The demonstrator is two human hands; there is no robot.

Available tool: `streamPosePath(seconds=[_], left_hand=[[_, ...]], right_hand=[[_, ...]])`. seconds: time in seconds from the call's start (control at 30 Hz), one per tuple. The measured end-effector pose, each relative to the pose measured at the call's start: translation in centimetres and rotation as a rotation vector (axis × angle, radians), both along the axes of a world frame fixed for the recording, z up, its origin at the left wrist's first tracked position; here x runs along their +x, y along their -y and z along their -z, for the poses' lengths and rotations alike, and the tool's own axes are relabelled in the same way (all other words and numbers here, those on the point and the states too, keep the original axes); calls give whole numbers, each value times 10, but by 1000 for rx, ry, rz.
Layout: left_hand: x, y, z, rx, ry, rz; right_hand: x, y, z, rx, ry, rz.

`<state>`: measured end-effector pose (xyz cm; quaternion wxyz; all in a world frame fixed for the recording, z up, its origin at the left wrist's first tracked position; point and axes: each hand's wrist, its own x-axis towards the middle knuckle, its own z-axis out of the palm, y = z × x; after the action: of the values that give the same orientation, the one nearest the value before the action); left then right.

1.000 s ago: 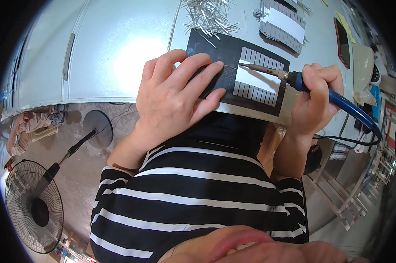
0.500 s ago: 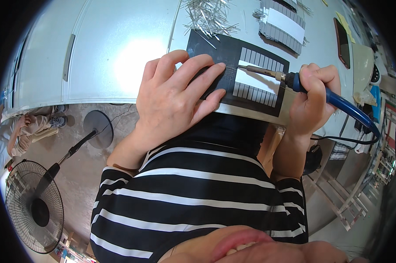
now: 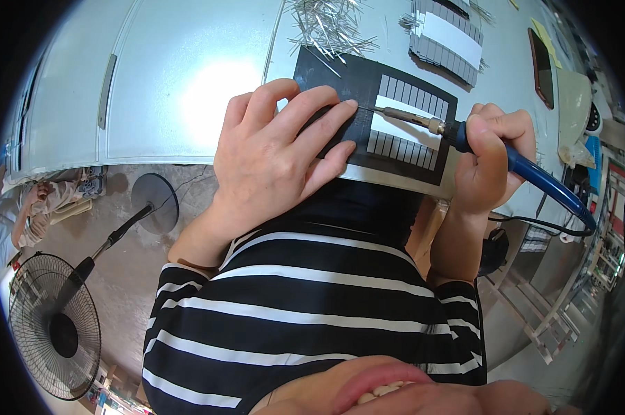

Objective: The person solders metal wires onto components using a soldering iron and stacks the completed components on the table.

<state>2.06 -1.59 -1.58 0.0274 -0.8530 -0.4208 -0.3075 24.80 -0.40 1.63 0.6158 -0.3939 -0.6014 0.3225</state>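
Note:
My right hand (image 3: 495, 155) is closed around the blue handle of a soldering iron (image 3: 549, 178). The iron's metal tip points left and lies over the near end of a white strip (image 3: 406, 123) flanked by two rows of narrow grey strips (image 3: 412, 151). These sit on a flat black board (image 3: 361, 69). Across the board's left part rests my left hand (image 3: 274, 149), fingers spread, thumb apart. Its index fingertip is pressed down close to the iron's tip; a thin dark line, perhaps a wire, runs between them. Whatever lies under the palm is hidden.
A heap of thin silvery wire pieces (image 3: 329, 28) lies beyond the board. A stack of similar grey strip pieces with a white band (image 3: 451, 41) stands at the far right, near a phone (image 3: 540, 69). The iron's black cable (image 3: 534, 220) loops at right. A fan (image 3: 63, 332) stands on the floor.
The soldering iron and my right hand have shifted slightly left and toward me. My left hand has stayed almost still on the board.

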Motion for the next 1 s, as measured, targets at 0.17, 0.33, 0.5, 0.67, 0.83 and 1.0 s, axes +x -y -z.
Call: streamPosePath(seconds=[0.17, 0.33, 0.5, 0.67, 0.83, 1.0], left_hand=[[0, 0, 0, 4, -8, -2], [1, 0, -1, 1, -5, -1], [0, 0, 0, 2, -12, -1], [0, 1, 0, 3, -11, -7], [0, 2, 2, -1, 10, -29], [0, 4, -3, -35, 7, -55]], right_hand=[[0, -1, 3, 14, -29, -23], [2, -3, 5, 38, -73, -56], [3, -2, 6, 38, -56, -68], [2, -2, 1, 18, -22, -82], [3, -3, 0, 39, 47, -101], [3, -8, -5, 13, 23, -106]])
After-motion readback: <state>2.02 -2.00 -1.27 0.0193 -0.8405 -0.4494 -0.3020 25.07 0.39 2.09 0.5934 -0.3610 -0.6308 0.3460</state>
